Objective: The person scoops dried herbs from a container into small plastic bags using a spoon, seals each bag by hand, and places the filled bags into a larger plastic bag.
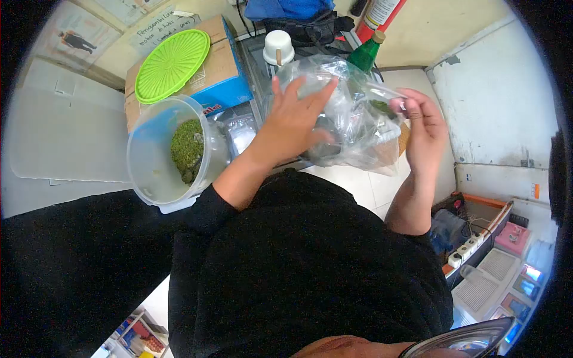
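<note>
We've got the clear plastic bag [349, 113] toward the near edge of the dark tabletop [256, 59], partly out past that edge by the look of it. It hides the corner, so we can't tell how much is really supported.

Right hand [425, 128]: thumb and fingers pinched on a gathered strip of the bag's film. Left hand [289, 125]: released, fingers spread over the bag's other side; we can't tell if the palm bears on it.

Handling, our read: film is thin, limp, light and slippery, creases anywhere, holds no shape. Best grip is the bunched strip, several layers between thumb and fingertips. A single layer would slide or stretch. Spread fingers suit the flat side, light pressure only. There's a dark green patch [380, 107] showing at the bag (inside or behind, the glare won't let us say). If inside, weight sags low, so we'd want a palm under it.

Around it: white cup [278, 45] and green bottle [364, 56] just beyond, easy to snag with loose film. Clear tub [216, 143] with a moss clump [187, 146] beside the box [231, 86], green lid [173, 65] on top of the box.
</note>
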Demonstrator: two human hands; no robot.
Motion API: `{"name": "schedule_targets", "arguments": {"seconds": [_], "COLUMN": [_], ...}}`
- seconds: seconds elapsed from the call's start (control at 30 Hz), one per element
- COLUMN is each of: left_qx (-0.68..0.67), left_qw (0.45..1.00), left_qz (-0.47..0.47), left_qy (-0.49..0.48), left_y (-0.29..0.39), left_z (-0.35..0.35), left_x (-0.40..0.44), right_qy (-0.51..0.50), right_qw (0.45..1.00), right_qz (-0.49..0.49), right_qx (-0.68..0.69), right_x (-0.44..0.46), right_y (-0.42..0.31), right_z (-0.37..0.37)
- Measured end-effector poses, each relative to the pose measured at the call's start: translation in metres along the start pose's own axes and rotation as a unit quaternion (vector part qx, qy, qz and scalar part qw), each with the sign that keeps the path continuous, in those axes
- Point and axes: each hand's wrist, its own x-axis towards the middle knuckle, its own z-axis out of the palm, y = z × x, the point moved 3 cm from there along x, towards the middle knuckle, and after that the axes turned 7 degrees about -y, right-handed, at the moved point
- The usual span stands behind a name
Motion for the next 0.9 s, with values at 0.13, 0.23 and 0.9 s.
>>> {"name": "schedule_targets", "arguments": {"seconds": [0.13, 0.23, 0.9], "left_qx": [0.084, 0.075, -0.051], "left_qw": [0.975, 0.981, 0.903], "left_qz": [-0.037, -0.061, -0.283], "left_qy": [-0.204, -0.170, 0.319], "left_y": [-0.039, -0.035, -0.038], "left_z": [0.003, -0.029, -0.117], "left_x": [-0.030, -0.052, -0.153], "right_qy": [-0.108, -0.280, -0.686], "right_qw": [0.994, 0.950, 0.664], "right_qz": [0.029, 0.010, -0.131], "right_qx": [-0.012, -0.140, -0.267], "right_x": [0.009, 0.012, -0.060], "right_y": [0.019, 0.040, 0.101], "right_z": [0.018, 0.048, 0.256]}}
